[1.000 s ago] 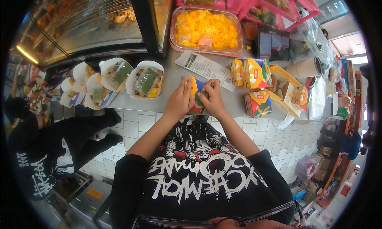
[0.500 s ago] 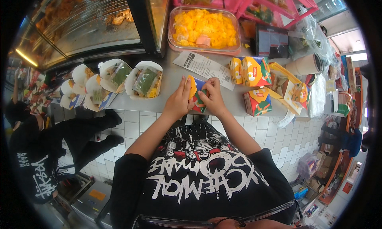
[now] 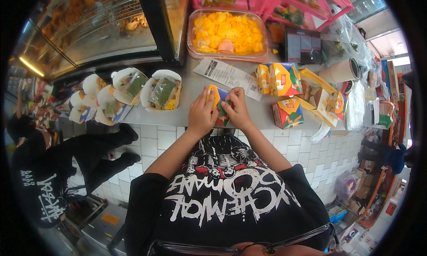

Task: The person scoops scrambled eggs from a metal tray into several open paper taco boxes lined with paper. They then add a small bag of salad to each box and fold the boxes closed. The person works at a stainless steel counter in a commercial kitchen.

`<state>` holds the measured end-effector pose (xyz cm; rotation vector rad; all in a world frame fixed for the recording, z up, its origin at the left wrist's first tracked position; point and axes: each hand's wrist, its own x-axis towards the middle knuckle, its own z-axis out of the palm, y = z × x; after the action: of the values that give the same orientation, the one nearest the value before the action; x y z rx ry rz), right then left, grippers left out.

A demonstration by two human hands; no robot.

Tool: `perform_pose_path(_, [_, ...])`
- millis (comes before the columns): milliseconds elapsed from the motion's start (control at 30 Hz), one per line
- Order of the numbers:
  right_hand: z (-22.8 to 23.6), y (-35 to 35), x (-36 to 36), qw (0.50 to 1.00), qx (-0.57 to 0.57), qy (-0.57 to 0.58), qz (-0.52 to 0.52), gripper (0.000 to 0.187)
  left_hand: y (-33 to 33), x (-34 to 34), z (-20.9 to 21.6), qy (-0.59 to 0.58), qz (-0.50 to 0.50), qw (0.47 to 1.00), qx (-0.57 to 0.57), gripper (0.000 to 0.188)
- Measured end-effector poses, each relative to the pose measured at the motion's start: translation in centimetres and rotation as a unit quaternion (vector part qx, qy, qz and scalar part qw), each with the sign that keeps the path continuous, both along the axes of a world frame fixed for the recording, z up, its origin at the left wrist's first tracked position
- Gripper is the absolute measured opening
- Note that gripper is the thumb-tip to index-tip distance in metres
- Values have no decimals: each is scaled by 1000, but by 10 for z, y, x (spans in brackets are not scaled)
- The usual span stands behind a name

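A small folded carton food box in yellow, blue, red and green is between my hands at the counter's front edge. My left hand presses along its left side, fingers together and pointing away from me. From the right, my right hand grips it with bent fingers and the thumb over the top. My hands cover much of the box, and its contents are hidden. Just beyond lies a long printed receipt. Left of my hands stands an open white carton with a green-filled clear packet on yellow food.
More open filled cartons stand farther left. Closed boxes and a paper cup are on the right. A plastic tub of yellow food, pink baskets and a glass food cabinet line the back. A co-worker is at left.
My left hand has shifted slightly right and its wrist has turned a little around the box. My right hand keeps nearly the same grip. The counter items look the same.
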<state>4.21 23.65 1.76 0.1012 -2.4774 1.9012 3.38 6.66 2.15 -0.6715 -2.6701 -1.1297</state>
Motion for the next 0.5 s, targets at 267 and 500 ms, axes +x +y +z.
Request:
perform_pose_path(267, [-4,1,-3,992,112,61,14,20,-9,-5,8,-65,-70,994,49,56])
perform_pose_path(500, [0,3,-4,994,102,41,24,24,-7,-6,1,-93,-59,992,64,51])
